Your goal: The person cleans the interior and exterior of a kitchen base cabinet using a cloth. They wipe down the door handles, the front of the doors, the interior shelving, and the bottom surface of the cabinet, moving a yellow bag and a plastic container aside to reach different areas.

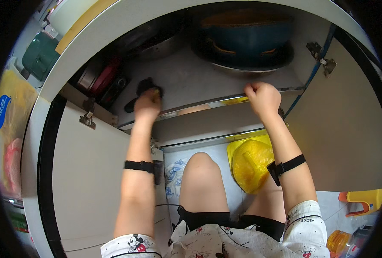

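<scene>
Inside the open cabinet, my left hand [148,104] is closed over the shelf near small black objects [147,86] whose kind I cannot tell; whether it grips one is hidden. At the shelf's metal front edge [210,104], my right hand [262,96] is curled, its fingers folded in, with nothing seen in it. Behind the right hand a blue pot [249,38] sits on a wide dark pan [207,53] with a shiny rim. Dark boxes and a red item [106,75] stand at the shelf's left end. Another metal pan [162,46] lies in shadow at the back.
Hinged cabinet doors stand open at left [91,174] and right [342,129]. On the floor are a yellow plastic bag [252,164], a crumpled blue-and-white bag [175,175], a yellow stool [366,201] and a bottle of yellow liquid [338,242]. A green container [40,56] is at upper left.
</scene>
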The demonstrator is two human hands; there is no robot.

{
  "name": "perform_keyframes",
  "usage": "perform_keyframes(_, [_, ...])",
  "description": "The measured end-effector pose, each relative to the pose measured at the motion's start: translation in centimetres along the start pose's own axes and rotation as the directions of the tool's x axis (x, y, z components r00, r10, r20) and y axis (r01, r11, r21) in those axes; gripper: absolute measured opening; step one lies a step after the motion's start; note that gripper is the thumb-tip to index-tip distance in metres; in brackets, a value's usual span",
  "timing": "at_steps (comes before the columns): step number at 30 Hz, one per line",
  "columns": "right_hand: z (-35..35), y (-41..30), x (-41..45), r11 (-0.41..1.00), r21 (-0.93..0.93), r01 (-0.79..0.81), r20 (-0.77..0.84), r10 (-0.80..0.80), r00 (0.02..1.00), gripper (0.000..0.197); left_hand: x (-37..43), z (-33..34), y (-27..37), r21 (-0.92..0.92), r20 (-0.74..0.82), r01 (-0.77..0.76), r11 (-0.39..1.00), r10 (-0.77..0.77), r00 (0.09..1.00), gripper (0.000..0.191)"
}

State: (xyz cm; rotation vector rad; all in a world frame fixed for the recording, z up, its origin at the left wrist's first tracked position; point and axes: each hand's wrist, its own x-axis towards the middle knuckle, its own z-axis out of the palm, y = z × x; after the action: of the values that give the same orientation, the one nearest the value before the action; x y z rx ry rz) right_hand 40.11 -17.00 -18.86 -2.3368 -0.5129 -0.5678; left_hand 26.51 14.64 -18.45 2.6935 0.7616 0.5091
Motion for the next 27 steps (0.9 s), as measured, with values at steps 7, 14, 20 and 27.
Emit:
perform_keyframes(7, [0.4,0.5,0.7,0.999,-0.044,0.003,0.051,-0.001,0.999,0.030,0.1,-1.9,3.5,0.071,0.149,0.039,0.997,-0.049,0.988,0.030])
perform_keyframes(14, [-0.2,0.2,1.1,0.997,-0.071,0.000,0.086,0.007,0.996,0.029,0.3,-1.6,1.5,0.134,0.049,-0.069,0.989,0.063,0.997,0.029])
perform_keyframes(20, [0.0,1.0,1.1,0.988,-0.132,0.074,0.101,-0.061,0.993,0.028,-1.6,0.9,1.4,0.031,-0.107,-0.260,0.965,0.261,0.959,0.024])
perform_keyframes(27, [-0.2,1.3,1.1,0.984,-0.147,0.100,0.102,-0.086,0.991,0.025,1.2,0.2,-0.6,-0.108,-0.030,-0.301,0.948,0.299,0.954,0.023])
